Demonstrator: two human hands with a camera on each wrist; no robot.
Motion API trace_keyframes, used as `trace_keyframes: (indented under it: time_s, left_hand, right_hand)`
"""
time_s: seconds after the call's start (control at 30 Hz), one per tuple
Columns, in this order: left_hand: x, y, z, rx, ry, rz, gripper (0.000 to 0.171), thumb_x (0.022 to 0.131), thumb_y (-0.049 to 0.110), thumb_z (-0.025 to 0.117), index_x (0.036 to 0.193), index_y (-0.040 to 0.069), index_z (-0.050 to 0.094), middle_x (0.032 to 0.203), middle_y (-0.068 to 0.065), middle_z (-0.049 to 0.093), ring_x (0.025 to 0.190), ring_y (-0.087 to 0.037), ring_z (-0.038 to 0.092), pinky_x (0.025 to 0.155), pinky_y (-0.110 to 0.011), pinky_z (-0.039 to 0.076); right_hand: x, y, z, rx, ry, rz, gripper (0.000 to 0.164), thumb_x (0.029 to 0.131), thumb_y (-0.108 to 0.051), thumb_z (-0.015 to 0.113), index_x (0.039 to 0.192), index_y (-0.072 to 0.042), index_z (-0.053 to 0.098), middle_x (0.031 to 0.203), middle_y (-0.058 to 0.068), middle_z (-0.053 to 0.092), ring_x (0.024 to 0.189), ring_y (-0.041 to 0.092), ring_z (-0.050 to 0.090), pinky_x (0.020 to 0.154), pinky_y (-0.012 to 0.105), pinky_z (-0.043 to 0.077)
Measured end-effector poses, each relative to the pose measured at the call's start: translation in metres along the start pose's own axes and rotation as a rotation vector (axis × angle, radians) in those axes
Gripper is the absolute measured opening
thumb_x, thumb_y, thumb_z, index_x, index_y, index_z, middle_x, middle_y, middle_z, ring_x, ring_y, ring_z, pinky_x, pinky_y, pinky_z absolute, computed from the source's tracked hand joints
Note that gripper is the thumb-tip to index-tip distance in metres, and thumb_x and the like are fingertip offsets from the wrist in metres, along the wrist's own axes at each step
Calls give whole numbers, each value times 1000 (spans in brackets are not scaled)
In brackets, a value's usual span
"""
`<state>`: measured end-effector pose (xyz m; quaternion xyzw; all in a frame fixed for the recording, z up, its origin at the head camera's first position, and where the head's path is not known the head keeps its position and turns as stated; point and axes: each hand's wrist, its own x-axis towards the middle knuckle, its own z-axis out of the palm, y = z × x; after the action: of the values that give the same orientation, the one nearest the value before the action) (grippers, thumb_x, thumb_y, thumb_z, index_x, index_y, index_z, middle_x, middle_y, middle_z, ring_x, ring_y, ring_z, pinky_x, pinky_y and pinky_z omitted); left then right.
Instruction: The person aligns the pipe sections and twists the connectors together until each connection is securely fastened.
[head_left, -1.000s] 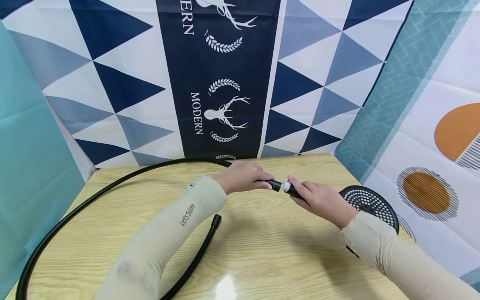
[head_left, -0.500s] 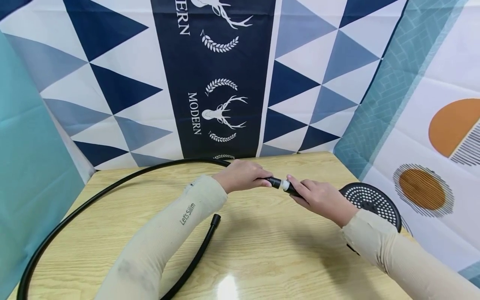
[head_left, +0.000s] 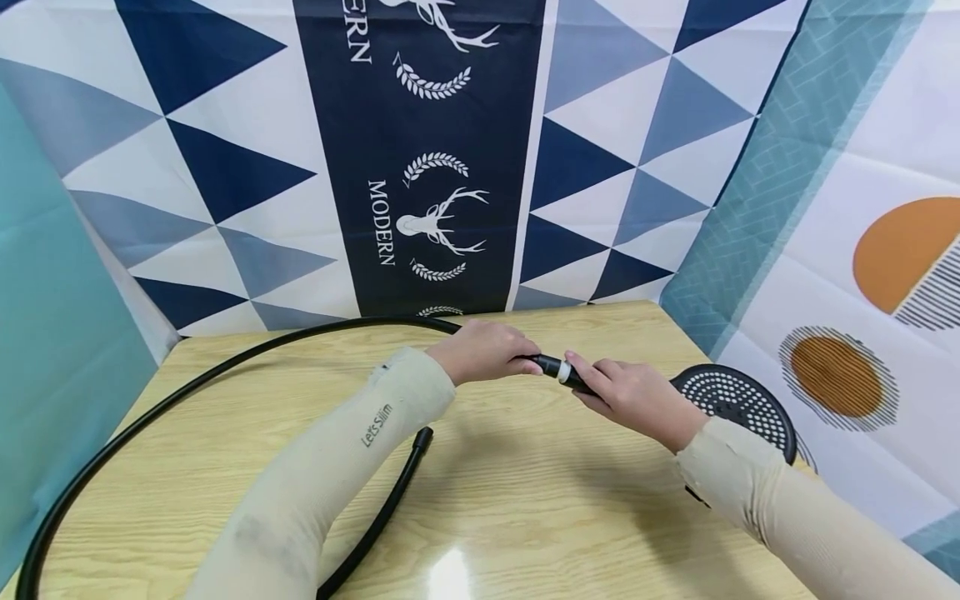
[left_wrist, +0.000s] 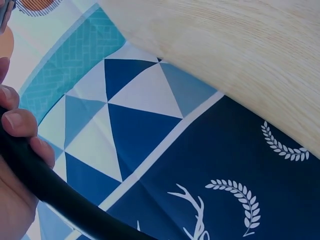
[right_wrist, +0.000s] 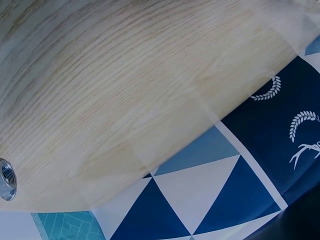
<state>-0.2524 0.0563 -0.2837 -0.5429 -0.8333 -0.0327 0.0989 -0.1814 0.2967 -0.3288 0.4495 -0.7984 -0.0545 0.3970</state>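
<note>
In the head view my left hand [head_left: 491, 350] grips a black shower hose [head_left: 247, 360] close to one end. The left wrist view has its fingers curled round the hose. My right hand [head_left: 637, 400] holds a black shower head [head_left: 738, 404] by its handle, the round perforated face showing beyond the wrist. Hose end and handle end meet in line between the hands, with a white ring [head_left: 564, 372] at the joint. The hose's other end [head_left: 422, 437] lies beside my left forearm. My right hand is outside the right wrist view.
A light wooden table [head_left: 517, 500] lies under both hands. Behind it hangs a patterned cloth [head_left: 442, 125], with more cloth on both sides. The hose arcs widely across the table's left side. A threaded metal fitting [right_wrist: 7, 180] shows at the right wrist view's left edge.
The gap between the hose end and the shower head handle has closed, and less white shows at the joint. My right hand has moved slightly left; the left hand keeps its grip.
</note>
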Motion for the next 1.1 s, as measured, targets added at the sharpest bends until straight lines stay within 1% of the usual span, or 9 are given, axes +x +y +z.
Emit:
trace_keyframes:
  time_s: [0.23,0.47,0.57,0.67,0.8,0.9,0.97,1.03,1.1]
  left_hand:
    - [0,0,1,0,0,-24,23,94,38,61,84,18,67,74,7,58,65,-8,50,58,-25,40]
    - [-1,4,1,86,-15,-20,29,93,43,60,81,19,68,70,8,57,61,-6,50,54,-25,41]
    - [-1,4,2,85,-21,-27,30,92,44,60,80,18,66,68,9,55,60,-6,49,54,-25,41]
    - [-1,5,1,63,-29,-50,29,92,44,60,80,18,66,68,9,54,61,-6,48,55,-24,40]
    - [0,8,0,69,-80,-88,28,95,43,56,85,17,64,72,8,54,63,-7,48,56,-25,40]
    - [1,12,-2,107,-128,-87,27,99,39,51,92,15,63,78,7,57,65,-9,50,57,-27,44]
    - [1,13,-2,124,-148,-74,25,100,34,49,96,14,63,81,5,58,66,-10,52,59,-29,46]
    - [1,14,-2,116,-162,-68,24,101,31,48,98,13,63,82,5,57,67,-10,52,60,-29,46]
    - [1,13,-3,80,-169,-74,22,102,30,48,97,14,63,81,6,55,67,-10,51,61,-29,45]
  right_hand:
    - [2,2,2,-23,11,-21,46,106,-32,30,119,3,58,68,10,58,44,17,53,40,29,45]
    - [2,3,5,-74,-6,-63,47,106,-30,27,118,2,59,65,9,55,42,17,50,37,29,42]
    - [2,3,5,-72,-20,-61,48,107,-30,25,118,2,59,65,9,56,42,17,50,37,29,42]
    - [3,2,3,-65,-32,-54,48,107,-30,25,119,2,58,66,9,56,43,17,51,38,29,43]
    - [5,2,0,-70,-46,-50,49,107,-31,23,119,1,58,66,9,56,43,18,51,38,30,43]
    - [6,3,-2,-72,-48,-49,50,107,-31,22,118,1,58,66,9,56,43,18,51,39,30,43]
    - [6,3,-3,-71,-45,-51,49,107,-30,23,119,2,58,66,9,56,43,18,51,39,30,44]
    - [7,3,-4,-71,-42,-55,49,107,-30,24,119,3,58,66,9,56,44,18,51,39,30,44]
    - [7,2,-5,-73,-41,-58,48,107,-30,25,119,3,58,66,9,56,44,18,52,38,30,44]
